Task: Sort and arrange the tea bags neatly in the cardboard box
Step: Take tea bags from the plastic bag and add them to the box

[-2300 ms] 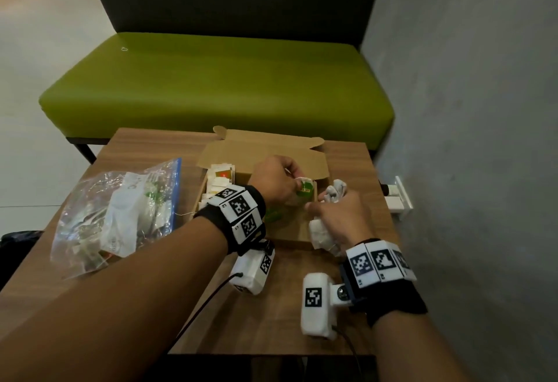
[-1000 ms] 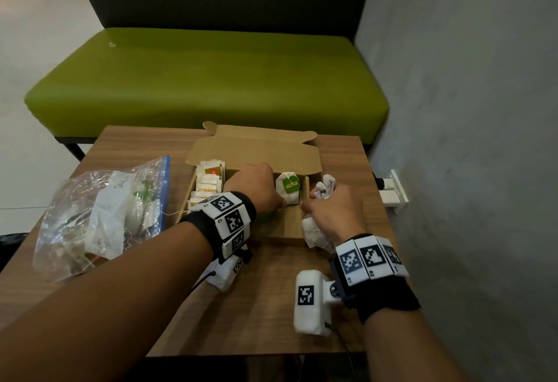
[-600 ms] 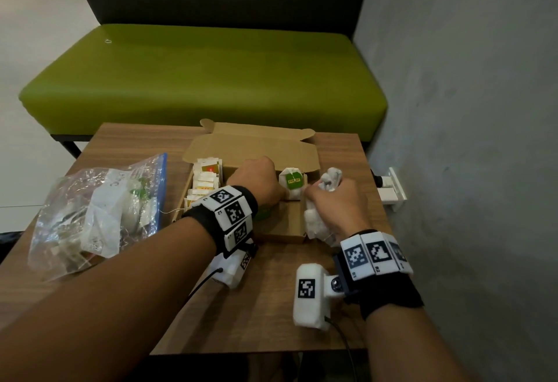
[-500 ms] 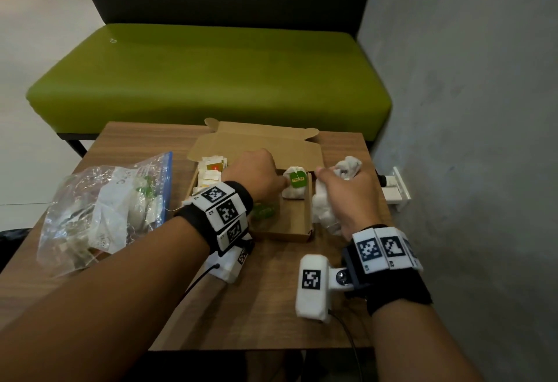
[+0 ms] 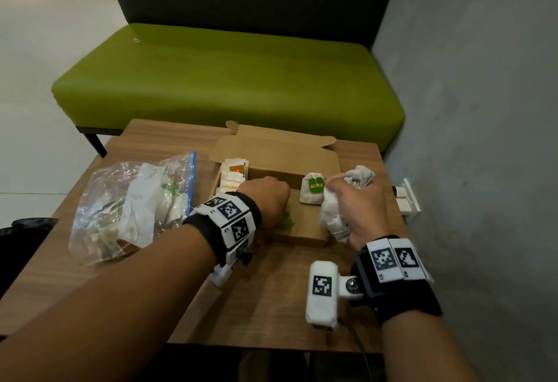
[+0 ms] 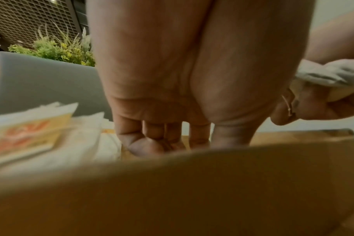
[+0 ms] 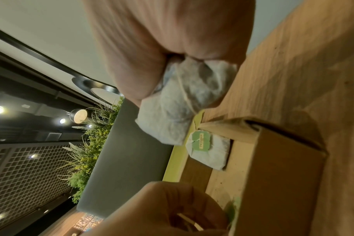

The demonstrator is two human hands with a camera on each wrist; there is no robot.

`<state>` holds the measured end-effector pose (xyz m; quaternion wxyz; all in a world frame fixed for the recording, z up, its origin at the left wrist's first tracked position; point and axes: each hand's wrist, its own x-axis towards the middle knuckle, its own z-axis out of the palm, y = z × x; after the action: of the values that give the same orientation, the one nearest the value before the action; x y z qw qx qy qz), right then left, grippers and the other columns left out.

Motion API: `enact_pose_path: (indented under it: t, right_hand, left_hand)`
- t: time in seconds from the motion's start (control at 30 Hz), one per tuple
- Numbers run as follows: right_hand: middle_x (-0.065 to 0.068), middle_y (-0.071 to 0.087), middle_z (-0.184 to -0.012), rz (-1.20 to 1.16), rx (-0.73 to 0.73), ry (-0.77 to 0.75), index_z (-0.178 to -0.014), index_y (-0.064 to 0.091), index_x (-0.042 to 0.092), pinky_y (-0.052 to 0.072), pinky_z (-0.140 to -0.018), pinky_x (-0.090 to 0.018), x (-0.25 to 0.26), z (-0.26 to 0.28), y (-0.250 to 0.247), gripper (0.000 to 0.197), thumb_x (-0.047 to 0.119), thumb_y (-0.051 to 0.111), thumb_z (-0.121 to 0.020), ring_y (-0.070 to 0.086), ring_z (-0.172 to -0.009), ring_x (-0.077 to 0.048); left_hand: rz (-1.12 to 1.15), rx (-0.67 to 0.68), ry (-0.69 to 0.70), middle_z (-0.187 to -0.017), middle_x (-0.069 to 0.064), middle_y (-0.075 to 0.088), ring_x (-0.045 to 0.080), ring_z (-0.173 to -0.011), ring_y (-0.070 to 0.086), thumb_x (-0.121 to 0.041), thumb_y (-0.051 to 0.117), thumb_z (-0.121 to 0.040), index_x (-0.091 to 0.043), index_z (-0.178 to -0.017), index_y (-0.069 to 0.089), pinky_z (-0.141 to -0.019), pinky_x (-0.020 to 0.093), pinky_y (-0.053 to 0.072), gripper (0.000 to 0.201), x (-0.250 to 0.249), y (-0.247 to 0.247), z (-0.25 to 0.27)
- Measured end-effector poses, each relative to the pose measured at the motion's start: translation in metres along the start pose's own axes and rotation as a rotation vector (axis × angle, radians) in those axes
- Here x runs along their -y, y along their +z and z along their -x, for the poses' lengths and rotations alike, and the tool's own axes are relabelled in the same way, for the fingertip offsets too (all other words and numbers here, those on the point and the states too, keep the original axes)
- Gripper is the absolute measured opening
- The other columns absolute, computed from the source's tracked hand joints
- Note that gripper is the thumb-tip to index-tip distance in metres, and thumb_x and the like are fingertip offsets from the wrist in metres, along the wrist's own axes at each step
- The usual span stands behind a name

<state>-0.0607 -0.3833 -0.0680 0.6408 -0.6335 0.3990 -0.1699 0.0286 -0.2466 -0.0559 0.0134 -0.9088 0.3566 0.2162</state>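
The open cardboard box [image 5: 302, 238] lies mid-table. A row of yellow-and-red-tagged tea bags [image 5: 234, 174] fills its left side. One white tea bag with a green tag [image 5: 312, 191] stands alone at the back right of the box. My left hand [image 5: 268, 200] is down inside the box, its fingers curled around the string of a green-tagged tea bag [image 5: 288, 220] on the floor there. At the box's right edge my right hand [image 5: 353, 206] grips a crumpled bunch of white tea bags [image 5: 359, 176]. The bunch [image 7: 178, 103] hangs just above the standing bag [image 7: 210, 151].
A clear zip bag [image 5: 129, 206] with more tea bags lies left of the box. The box lid [image 5: 271, 152] stands open at the back. A grey wall [image 5: 468, 140] runs close along the table's right edge. A green bench [image 5: 226, 79] sits behind the table.
My left hand let go of the standing green-tagged bag and drew back toward the front of the box. My right hand shifted slightly right and up with its bunch.
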Motion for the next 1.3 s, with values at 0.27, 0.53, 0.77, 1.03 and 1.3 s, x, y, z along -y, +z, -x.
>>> enact_pose_path:
  t: [0.27, 0.53, 0.77, 1.03, 1.3]
  right_hand:
    - [-0.011, 0.074, -0.091, 0.011, 0.042, -0.012, -0.1, 0.072, 0.011, 0.051, -0.054, -0.027, 0.003, 0.005, 0.006, 0.024, 0.019, 0.075, -0.078, 0.073, -0.072, -0.024]
    - [-0.013, 0.068, -0.075, -0.19, 0.1, 0.043, -0.087, 0.065, 0.012, 0.046, -0.045, -0.025, 0.008, 0.01, 0.015, 0.011, 0.015, 0.075, -0.086, 0.064, -0.051, -0.023]
    - [-0.009, 0.069, -0.072, -0.19, 0.091, 0.04, -0.081, 0.067, 0.013, 0.047, -0.048, -0.026, 0.008, 0.012, 0.016, 0.01, 0.013, 0.076, -0.085, 0.067, -0.058, -0.023]
    - [-0.012, 0.069, -0.079, -0.176, 0.09, 0.035, -0.086, 0.067, 0.011, 0.051, -0.052, -0.029, 0.01, 0.016, 0.017, 0.009, 0.012, 0.076, -0.084, 0.068, -0.066, -0.027]
    - [-0.013, 0.071, -0.077, -0.182, 0.082, 0.05, -0.091, 0.068, 0.008, 0.053, -0.053, -0.031, 0.009, 0.015, 0.019, 0.01, 0.012, 0.076, -0.085, 0.069, -0.058, -0.023]
  left_hand:
    - [-0.088, 0.011, 0.013, -0.114, 0.011, 0.06, 0.031, -0.101, 0.06, -0.025, 0.056, -0.096, -0.014, -0.114, 0.058, -0.081, 0.039, 0.05, 0.021, 0.005, 0.001, 0.004]
    - [0.336, -0.308, 0.092, -0.096, 0.005, 0.065, 0.026, -0.089, 0.06, -0.024, 0.054, -0.093, -0.021, -0.089, 0.057, -0.07, 0.033, 0.045, 0.007, 0.003, -0.013, 0.013]
    - [-0.077, -0.034, -0.01, -0.111, 0.008, 0.062, 0.03, -0.1, 0.062, -0.028, 0.062, -0.092, -0.017, -0.099, 0.059, -0.073, 0.037, 0.046, 0.014, 0.002, -0.003, 0.015]
    - [-0.241, 0.007, 0.086, -0.111, 0.009, 0.064, 0.028, -0.1, 0.063, -0.043, 0.061, -0.093, -0.011, -0.11, 0.062, -0.073, 0.034, 0.046, 0.036, -0.004, 0.001, 0.021]
    - [-0.091, -0.057, 0.104, -0.116, 0.008, 0.057, 0.028, -0.104, 0.059, -0.037, 0.058, -0.094, -0.016, -0.115, 0.052, -0.083, 0.04, 0.051, 0.03, 0.003, -0.005, 0.015]
